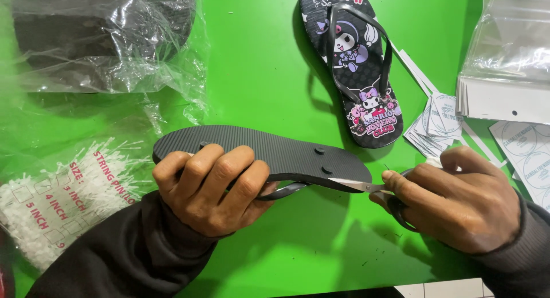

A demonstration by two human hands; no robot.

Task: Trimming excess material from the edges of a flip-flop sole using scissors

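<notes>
My left hand (pixel 211 186) grips a black flip-flop (pixel 269 152) held sole-up above the green table, fingers wrapped over its ribbed underside. A grey strap loops out below the sole near my palm. My right hand (pixel 458 197) holds small scissors (pixel 361 186), whose blades point left and touch the sandal's heel edge. A second flip-flop (pixel 358 63) lies face-up at the top centre, black with a cartoon print and dark straps.
A clear bag of white plastic string pins (pixel 54 203) lies at the left. A large clear plastic bag with dark items (pixel 97 37) sits top left. Round paper tags (pixel 438 120) and a stack of clear pouches (pixel 507 63) lie at the right on the green table (pixel 258 63).
</notes>
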